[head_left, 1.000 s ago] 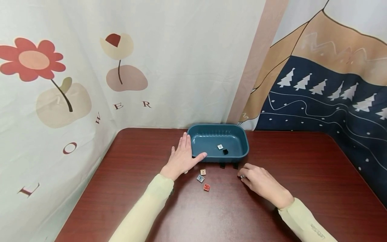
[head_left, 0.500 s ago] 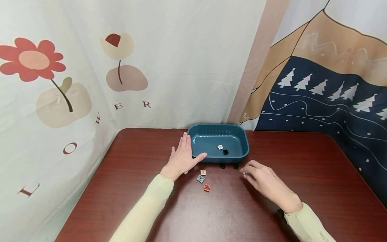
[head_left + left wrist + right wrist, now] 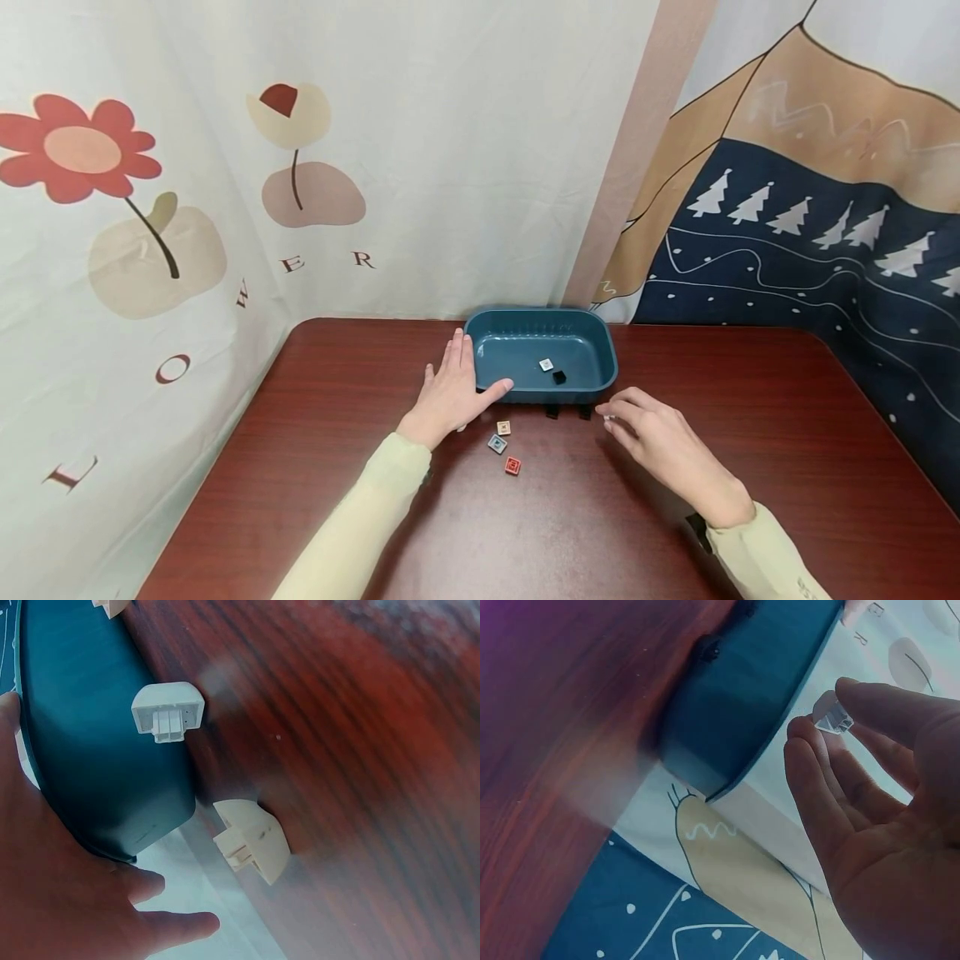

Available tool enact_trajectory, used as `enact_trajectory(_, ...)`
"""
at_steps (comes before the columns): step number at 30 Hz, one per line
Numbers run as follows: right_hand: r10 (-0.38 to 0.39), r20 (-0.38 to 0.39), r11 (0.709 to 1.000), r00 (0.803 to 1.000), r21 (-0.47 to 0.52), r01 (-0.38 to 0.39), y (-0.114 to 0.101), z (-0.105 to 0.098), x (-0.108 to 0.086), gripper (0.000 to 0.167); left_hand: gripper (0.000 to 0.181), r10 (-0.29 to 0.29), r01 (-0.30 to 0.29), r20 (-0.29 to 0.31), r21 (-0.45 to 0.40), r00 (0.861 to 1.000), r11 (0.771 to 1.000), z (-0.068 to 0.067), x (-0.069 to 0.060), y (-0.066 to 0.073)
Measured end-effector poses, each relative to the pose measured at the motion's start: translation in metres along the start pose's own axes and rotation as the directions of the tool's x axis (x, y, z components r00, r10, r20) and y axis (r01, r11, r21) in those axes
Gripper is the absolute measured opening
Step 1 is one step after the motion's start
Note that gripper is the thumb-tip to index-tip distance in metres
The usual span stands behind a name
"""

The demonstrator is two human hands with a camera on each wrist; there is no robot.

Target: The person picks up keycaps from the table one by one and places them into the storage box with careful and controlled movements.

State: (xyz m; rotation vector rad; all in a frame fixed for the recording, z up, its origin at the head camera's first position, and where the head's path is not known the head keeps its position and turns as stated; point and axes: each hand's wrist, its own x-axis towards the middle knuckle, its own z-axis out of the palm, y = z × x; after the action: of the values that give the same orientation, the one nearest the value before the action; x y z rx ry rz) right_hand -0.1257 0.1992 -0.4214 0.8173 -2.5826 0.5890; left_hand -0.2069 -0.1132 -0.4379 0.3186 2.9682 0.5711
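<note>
My left hand lies with straight fingers along the left side of a dark teal plastic bin, its thumb over the front rim. Right of the bin, my right hand pinches a pale keycap between thumb and fingertips, lifted off the table. Inside the bin are a white keycap and a black keycap. In front of it lie a cream keycap, a grey-blue keycap and a red keycap. The left wrist view shows a white keycap near the bin wall.
Two black keycaps, the left one and the right one, lie against the bin's front wall. The reddish-brown table meets a printed curtain behind the bin.
My right hand has risen from the table and shifted slightly right with the pale keycap in its fingertips. The left hand and the bin have stayed in place.
</note>
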Motion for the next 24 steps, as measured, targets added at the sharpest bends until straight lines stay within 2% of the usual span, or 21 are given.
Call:
enact_trajectory(8, -0.005, -0.047, 1.000, 0.999, 0.003, 0.005, -0.002, -0.003, 0.006, 0.027, 0.116, 0.000, 0.000, 0.000, 0.001, 1.000, 1.000, 0.000, 0.000, -0.001)
enact_trajectory(14, 0.079, -0.054, 0.996, 0.995, 0.043, -0.077, -0.003, -0.004, 0.012, 0.032, 0.115, 0.005, -0.005, -0.005, 0.002, 1.000, 1.000, 0.000, 0.000, 0.000)
enact_trajectory(17, 0.122, -0.066, 0.991, 0.990, 0.059, -0.118, -0.003, -0.003, 0.017, 0.030, 0.115, 0.005, -0.005, -0.005, 0.004, 1.000, 1.000, 0.000, 0.000, 0.000)
enact_trajectory(24, 0.127, -0.123, 0.991, 0.984, 0.061, -0.120, 0.001, 0.001, 0.030, 0.022, 0.116, 0.003, -0.003, -0.003, 0.013, 1.000, 1.000, 0.002, 0.001, -0.001)
